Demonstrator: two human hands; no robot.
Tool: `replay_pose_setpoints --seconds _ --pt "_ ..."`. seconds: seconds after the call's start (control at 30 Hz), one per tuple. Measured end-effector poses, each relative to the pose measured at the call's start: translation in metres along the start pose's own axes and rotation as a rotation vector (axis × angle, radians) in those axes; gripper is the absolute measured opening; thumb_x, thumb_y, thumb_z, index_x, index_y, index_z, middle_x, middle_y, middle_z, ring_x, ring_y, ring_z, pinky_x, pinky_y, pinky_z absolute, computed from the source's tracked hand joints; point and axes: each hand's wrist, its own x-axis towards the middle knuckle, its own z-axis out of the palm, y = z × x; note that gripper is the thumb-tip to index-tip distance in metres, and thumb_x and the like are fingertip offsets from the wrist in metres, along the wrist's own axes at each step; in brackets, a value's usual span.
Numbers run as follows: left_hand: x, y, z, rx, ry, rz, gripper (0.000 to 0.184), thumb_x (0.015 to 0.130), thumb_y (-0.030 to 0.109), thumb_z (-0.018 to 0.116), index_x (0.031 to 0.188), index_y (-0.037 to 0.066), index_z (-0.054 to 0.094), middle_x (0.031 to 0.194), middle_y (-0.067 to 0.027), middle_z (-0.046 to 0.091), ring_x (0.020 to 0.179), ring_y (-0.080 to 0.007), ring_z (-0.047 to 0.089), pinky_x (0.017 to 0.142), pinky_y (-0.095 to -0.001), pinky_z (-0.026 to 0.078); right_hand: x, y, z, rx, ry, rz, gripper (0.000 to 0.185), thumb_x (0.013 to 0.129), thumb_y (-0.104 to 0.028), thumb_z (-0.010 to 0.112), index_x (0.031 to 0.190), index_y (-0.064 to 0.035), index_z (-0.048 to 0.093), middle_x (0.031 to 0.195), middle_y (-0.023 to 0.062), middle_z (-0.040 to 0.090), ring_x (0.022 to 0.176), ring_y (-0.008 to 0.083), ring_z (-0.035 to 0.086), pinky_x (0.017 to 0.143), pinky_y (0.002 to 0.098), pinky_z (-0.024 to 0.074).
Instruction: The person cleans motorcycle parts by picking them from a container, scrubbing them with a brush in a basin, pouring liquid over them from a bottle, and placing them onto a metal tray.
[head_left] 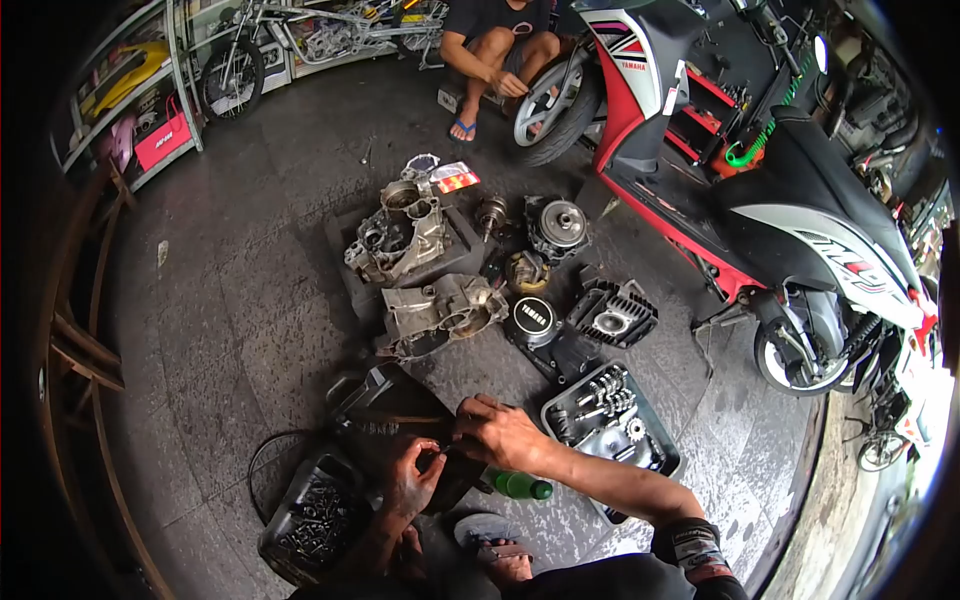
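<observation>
My left hand (415, 480) is closed with thumb and fingers curled round a small dark part (446, 449), too small to name. Just to its right, my right hand (497, 432) is pinched against the same spot; its fingertips hide most of what they grip. Under both hands is a dark open container (400, 400). A green bottle (515, 485) lies below my right wrist. At the left stands a black tray (290, 500) of bolts and small metal pieces. On the right, another black tray (660, 425) holds gears and shafts.
Engine casings (445, 312), a cylinder head (615, 312), a round YAMAHA cover (533, 318) and a clutch-like drum (560, 225) lie ahead on the floor. A red-and-white scooter (640, 150) stands at the right. Another person (495, 60) sits by its front wheel. Wooden bars (90, 350) rise at left.
</observation>
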Motion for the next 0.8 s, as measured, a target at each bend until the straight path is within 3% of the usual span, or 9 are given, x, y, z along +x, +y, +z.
replay_pose_setpoints --seconds 0.23,0.27,0.33,0.4,0.43,0.53,0.63,0.8 --pt "-0.001 0.008 0.001 -0.101 -0.028 -0.071 0.020 0.079 0.006 0.066 0.096 0.001 0.056 0.093 -0.0071 0.058 0.092 -0.0166 0.056 0.083 -0.0290 0.044 0.001 -0.002 -0.003 0.059 -0.036 -0.036 0.029 0.069 -0.015 0.071 0.096 -0.0089 0.061 0.101 0.0066 0.050 0.103 0.0280 0.051 0.076 0.0369 0.0514" --pt "0.000 0.011 -0.001 -0.033 -0.027 0.000 0.032 0.081 0.006 0.064 0.109 0.000 0.050 0.106 -0.0101 0.055 0.101 -0.0203 0.053 0.090 -0.0317 0.040 0.001 -0.001 -0.003 0.081 0.000 -0.013 0.029 0.068 -0.017 0.072 0.094 -0.0083 0.061 0.100 0.0070 0.050 0.100 0.0279 0.052 0.075 0.0369 0.0512" --pt "0.006 0.006 -0.002 0.040 0.065 0.204 0.042 0.083 0.008 0.060 0.119 -0.001 0.041 0.120 -0.0150 0.047 0.113 -0.0246 0.045 0.099 -0.0349 0.033 -0.001 0.006 -0.006 0.027 0.096 0.034 0.030 0.065 -0.019 0.074 0.090 -0.0087 0.061 0.099 0.0070 0.051 0.097 0.0282 0.054 0.074 0.0366 0.0506" --pt "0.006 0.016 -0.007 0.094 0.095 0.104 0.047 0.086 0.012 0.058 0.124 -0.002 0.035 0.127 -0.0175 0.041 0.122 -0.0275 0.038 0.104 -0.0372 0.026 -0.009 0.017 -0.014 0.028 0.216 0.057 0.027 0.061 -0.015 0.074 0.084 -0.0087 0.060 0.095 0.0084 0.052 0.091 0.0289 0.055 0.070 0.0361 0.0486" --pt "0.006 0.015 -0.009 0.123 0.119 0.096 0.044 0.087 0.015 0.057 0.123 0.000 0.037 0.125 -0.0144 0.042 0.121 -0.0249 0.038 0.103 -0.0369 0.028 -0.015 0.024 -0.019 0.046 0.316 0.062 0.026 0.061 -0.012 0.073 0.084 -0.0083 0.061 0.094 0.0089 0.052 0.088 0.0291 0.056 0.070 0.0361 0.0477" --pt "0.003 0.003 -0.010 0.131 0.119 0.153 0.043 0.089 0.017 0.056 0.126 0.004 0.038 0.130 -0.0120 0.041 0.123 -0.0229 0.038 0.102 -0.0381 0.028 -0.070 0.027 -0.042 0.099 0.538 0.396 0.026 0.061 -0.010 0.073 0.085 -0.0070 0.062 0.091 0.0097 0.052 0.089 0.0297 0.055 0.072 0.0369 0.0468" --pt "-0.001 0.001 -0.013 0.157 0.104 0.074 0.043 0.091 0.022 0.052 0.128 0.006 0.038 0.135 -0.0103 0.039 0.122 -0.0233 0.039 0.103 -0.0418 0.027 -0.160 0.036 -0.051 -0.173 0.591 0.696 0.027 0.062 -0.009 0.073 0.087 -0.0053 0.064 0.089 0.0107 0.053 0.086 0.0291 0.057 0.072 0.0360 0.0480" --pt "-0.001 -0.001 -0.015 0.184 0.027 0.015 0.047 0.091 0.019 0.049 0.133 0.004 0.034 0.136 -0.0106 0.039 0.121 -0.0223 0.040 0.102 -0.0415 0.025 -0.314 0.045 -0.044 -0.343 0.504 1.042 0.018 0.068 -0.017 0.075 0.083 -0.0089 0.068 0.084 0.0093 0.056 0.081 0.0264 0.059 0.071 0.0343 0.0493"
